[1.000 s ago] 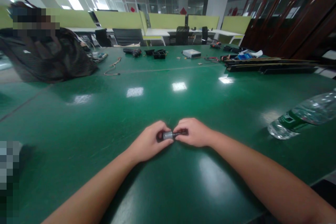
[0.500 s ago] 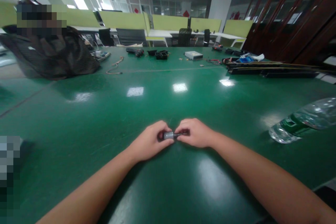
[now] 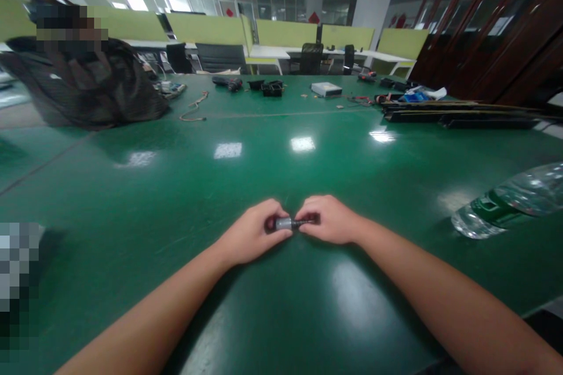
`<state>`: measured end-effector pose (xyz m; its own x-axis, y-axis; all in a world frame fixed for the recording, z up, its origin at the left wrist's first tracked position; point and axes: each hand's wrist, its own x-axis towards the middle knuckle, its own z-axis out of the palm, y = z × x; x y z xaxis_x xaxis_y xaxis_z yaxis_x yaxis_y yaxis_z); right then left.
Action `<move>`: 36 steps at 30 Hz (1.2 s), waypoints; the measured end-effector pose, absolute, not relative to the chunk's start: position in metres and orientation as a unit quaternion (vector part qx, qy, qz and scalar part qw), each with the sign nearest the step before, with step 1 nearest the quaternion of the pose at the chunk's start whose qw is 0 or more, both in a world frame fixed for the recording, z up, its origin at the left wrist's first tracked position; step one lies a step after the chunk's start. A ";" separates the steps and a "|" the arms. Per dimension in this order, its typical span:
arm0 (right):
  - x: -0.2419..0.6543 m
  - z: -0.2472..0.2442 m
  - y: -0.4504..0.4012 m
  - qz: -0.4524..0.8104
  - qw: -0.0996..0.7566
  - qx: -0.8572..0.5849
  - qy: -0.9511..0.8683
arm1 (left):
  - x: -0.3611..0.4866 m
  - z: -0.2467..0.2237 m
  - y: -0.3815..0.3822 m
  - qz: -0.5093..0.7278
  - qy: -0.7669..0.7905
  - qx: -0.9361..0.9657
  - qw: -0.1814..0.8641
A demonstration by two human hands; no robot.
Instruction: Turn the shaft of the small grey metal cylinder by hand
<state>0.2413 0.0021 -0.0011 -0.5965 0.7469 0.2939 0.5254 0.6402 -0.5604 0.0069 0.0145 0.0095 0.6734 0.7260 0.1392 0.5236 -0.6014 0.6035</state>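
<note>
Near the middle of the green table (image 3: pixel 264 176), both my hands grip one small object, a grey cylinder (image 3: pixel 284 223) with a thin dark ribbed rod (image 3: pixel 304 222) coming out of its right end. My left hand (image 3: pixel 253 233) curls round the cylinder from the left, thumb along the near side; a dark reddish end sits inside its palm. On the other side, my right hand (image 3: pixel 328 220) pinches the rod between thumb and fingers. The rod's far tip is partly hidden by that hand. I cannot make out what kind of object it is.
A clear bottle with a green label (image 3: pixel 492 208) lies on the right. Far left stands a dark bag (image 3: pixel 101 85). Along the back lie a power drill (image 3: pixel 227 82), black parts (image 3: pixel 271 88), a white box (image 3: pixel 326 89), a cord (image 3: pixel 193 108) and long dark strips (image 3: pixel 457 114).
The view has shifted slightly. My hands keep the same grip; the right one sits a touch further from the left, and slightly more of the ribbed rod shows.
</note>
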 end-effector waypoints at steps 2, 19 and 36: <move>0.241 -0.001 0.002 0.215 0.260 -0.369 -0.866 | 0.007 0.010 0.014 0.189 0.356 0.875 0.266; 0.242 0.000 0.001 0.210 0.257 -0.376 -0.865 | 0.007 0.012 0.012 0.186 0.364 0.873 0.265; 0.249 0.002 0.002 0.212 0.259 -0.380 -0.862 | 0.006 0.012 0.012 0.184 0.363 0.873 0.269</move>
<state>0.2492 0.0022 0.0021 -0.5764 0.7653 0.2866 0.5457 0.6215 -0.5621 0.0063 0.0123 0.0123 0.6696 0.7319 0.1264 0.5344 -0.5929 0.6024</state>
